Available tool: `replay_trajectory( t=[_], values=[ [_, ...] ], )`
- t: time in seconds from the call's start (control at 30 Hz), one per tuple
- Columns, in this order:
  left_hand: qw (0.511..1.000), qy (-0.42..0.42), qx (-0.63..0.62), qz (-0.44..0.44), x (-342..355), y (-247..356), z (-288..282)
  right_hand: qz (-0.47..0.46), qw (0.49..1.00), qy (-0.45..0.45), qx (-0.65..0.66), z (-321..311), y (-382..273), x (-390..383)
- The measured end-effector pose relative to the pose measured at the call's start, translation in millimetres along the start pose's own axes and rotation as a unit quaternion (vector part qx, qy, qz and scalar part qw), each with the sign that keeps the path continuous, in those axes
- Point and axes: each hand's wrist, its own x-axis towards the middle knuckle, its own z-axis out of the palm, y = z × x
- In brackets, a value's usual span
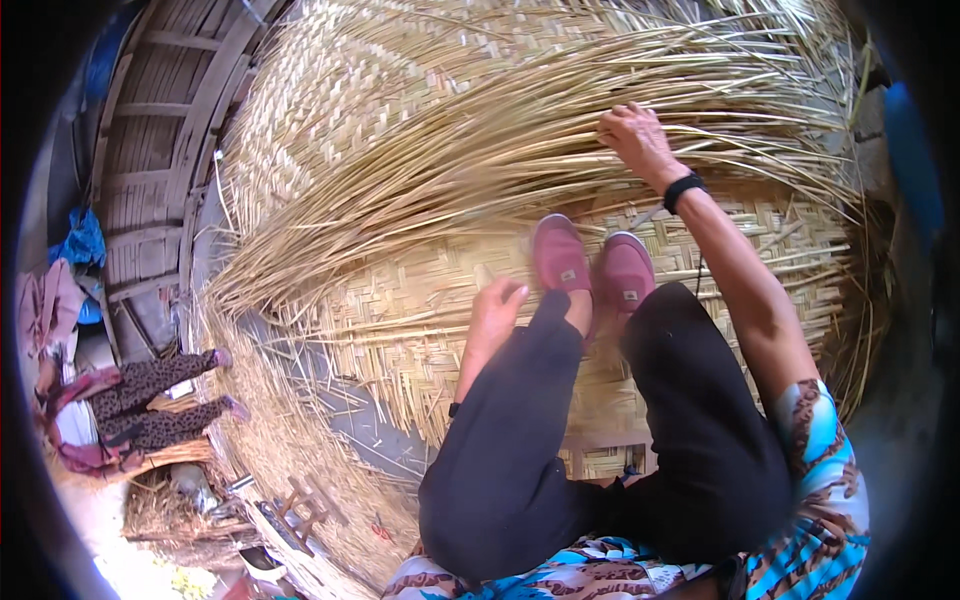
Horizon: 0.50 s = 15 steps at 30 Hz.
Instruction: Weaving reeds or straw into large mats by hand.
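A long, loose bundle of dry straw-coloured reed strips [400,190] lies in a curve across a woven mat [400,280] in front of my feet. My right hand [640,145], with a black band at the wrist, reaches over the bundle at its right half. Its fingers are curled down onto the strips, closed around some of them. Beside my left shin is my left hand [493,315], low over the mat. The fingers there are bent in with the thumb against them, and whatever lies inside is hidden. Part of the bundle near the middle is smeared by motion.
My pink shoes [560,255] rest on the mat near the bundle. To the left, another person in patterned trousers [155,405] sits by loose straw [290,450]. Red-handled scissors [380,527] and a wooden frame [310,505] lie lower left. Wooden slatted panels [150,150] stand upper left.
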Motion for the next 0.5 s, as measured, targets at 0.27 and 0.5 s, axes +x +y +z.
replay_trajectory(
  t=[0.27,0.5],
  values=[
    [0.998,0.003,-0.048,0.034,9.8,0.5,9.0,-0.021,0.995,0.003,0.094,-28.0,-6.3,-20.8],
    [0.997,-0.020,-0.065,-0.040,7.7,-5.0,16.4,0.052,0.996,-0.015,0.074,11.6,-0.8,-5.0]
  ],
)
